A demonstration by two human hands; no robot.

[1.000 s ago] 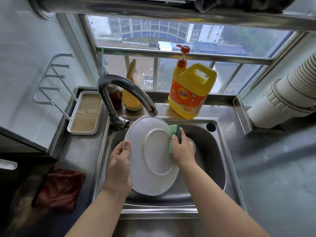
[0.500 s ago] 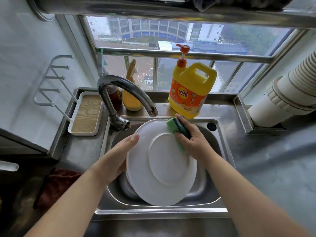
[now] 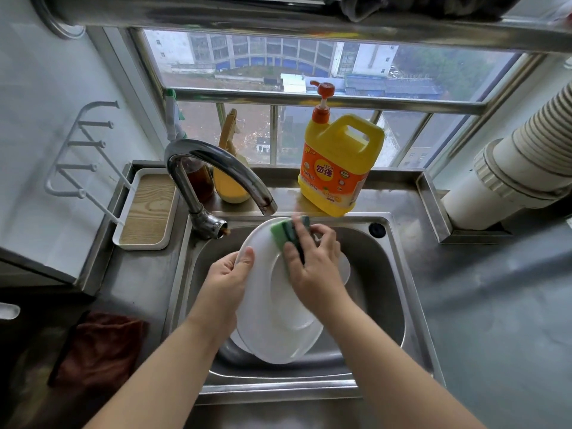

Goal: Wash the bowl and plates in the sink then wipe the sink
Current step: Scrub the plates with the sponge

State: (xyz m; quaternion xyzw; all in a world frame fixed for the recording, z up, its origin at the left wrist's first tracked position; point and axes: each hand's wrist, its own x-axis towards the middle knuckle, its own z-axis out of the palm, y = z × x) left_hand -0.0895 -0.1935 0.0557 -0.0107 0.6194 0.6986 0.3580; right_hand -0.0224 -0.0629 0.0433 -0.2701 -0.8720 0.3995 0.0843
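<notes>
The left hand (image 3: 227, 275) has shifted since half a second ago: then its fingers reached flat to the plate's left edge, now the thumb is hooked over that rim and the fingers curl behind, clamped on the white plate (image 3: 272, 329). The right hand (image 3: 312, 267) has slid the sponge (image 3: 289, 235) up to the plate's far rim, just under the tap spout (image 3: 266, 207); thumb and fingers pinch the sponge and press it down on the plate. The plate itself has swung, its near edge now low in the sink (image 3: 387, 308), tilted up toward the tap. Count it out: one plate in the grip, the edges of more white dishes showing beneath it, below the left wrist and beyond the right hand, number unclear; one sponge, green with a dark scouring layer; one yellow detergent jug (image 3: 339, 168) with an orange pump, beyond the right hand. Left of the left forearm, one dark red cloth (image 3: 99, 348) lies on the counter. The plate looks plain, glossy, round, with a raised ring in its middle.
</notes>
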